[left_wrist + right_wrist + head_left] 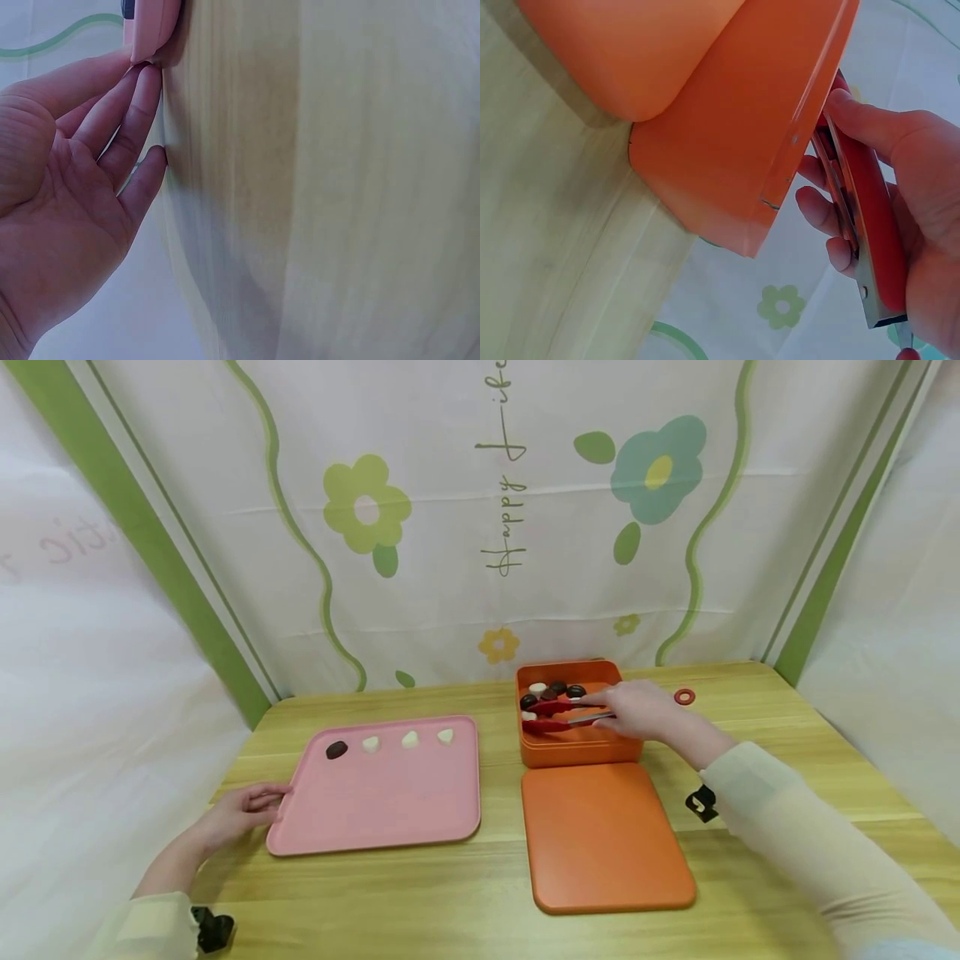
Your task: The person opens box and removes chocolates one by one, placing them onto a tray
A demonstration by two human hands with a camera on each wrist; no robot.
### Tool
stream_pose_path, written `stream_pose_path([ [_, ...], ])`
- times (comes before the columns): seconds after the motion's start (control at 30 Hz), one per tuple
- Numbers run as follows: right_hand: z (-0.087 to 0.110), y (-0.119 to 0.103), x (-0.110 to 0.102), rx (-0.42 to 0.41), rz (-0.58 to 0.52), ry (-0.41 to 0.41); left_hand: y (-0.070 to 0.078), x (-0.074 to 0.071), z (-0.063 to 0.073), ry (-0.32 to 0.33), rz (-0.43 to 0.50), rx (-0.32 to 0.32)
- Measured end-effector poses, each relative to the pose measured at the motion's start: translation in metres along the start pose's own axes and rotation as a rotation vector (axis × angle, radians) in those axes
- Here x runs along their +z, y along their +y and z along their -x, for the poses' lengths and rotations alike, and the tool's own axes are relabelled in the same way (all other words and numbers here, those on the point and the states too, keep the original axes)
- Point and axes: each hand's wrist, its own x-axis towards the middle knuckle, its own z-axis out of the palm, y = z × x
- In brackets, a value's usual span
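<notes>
On the left, my left hand (pixel 240 814) pinches the near left edge of a pink tray (pixel 375 802), thumb above and fingers lower at the rim. Along the tray's far side sit a dark chocolate (pixel 337 750) and three white chocolates (pixel 409 740) in a row. Over an orange box (pixel 585 755) my right hand (pixel 637 708) grips red-and-metal tongs (pixel 877 225). The red tips (pixel 546 726) are apart, down inside the box among several dark and white chocolates (pixel 537 689). What lies between the tips is too small to tell.
An orange lid (pixel 607 835) lies flat in front of the box. A red ring (pixel 684 697) is on the wooden table (pixel 360 902) right of the box. A printed white curtain (pixel 442 602) hangs behind the table, with white sheets at both sides.
</notes>
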Motion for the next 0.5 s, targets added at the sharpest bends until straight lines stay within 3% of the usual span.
stream_pose_path([
  [0.5,0.022,0.000,-0.015,0.051,-0.034,0.036,-0.003,-0.001,-0.001,0.013,-0.037,-0.007],
])
